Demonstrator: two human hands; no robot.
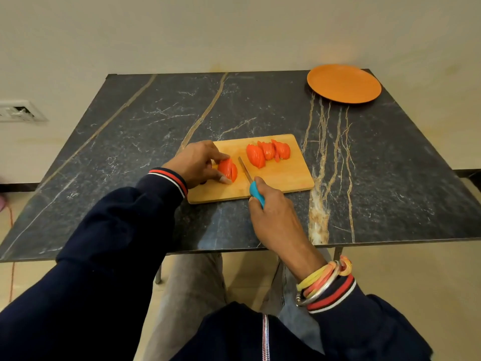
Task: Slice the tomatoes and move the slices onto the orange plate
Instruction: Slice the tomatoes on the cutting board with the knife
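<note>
place: home dining spot | cues: marble-look table (260,105); wooden cutting board (281,175); wall socket (19,110)

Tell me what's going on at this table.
A person is slicing tomatoes on a rectangular wooden cutting board. The left hand steadies a partly sliced red tomato piece; the right hand holds a blue-handled knife beside it. A cut pile of red tomato slices waits on the board. The round orange plate holds nothing.

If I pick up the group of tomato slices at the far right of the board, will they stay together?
Probably not. The tomato slices lean loosely on each other on the cutting board, so they would likely fall apart. Their cut faces look wet, so probably slippery and soft. The orange plate is far off, so carrying few at once seems safer.
</note>
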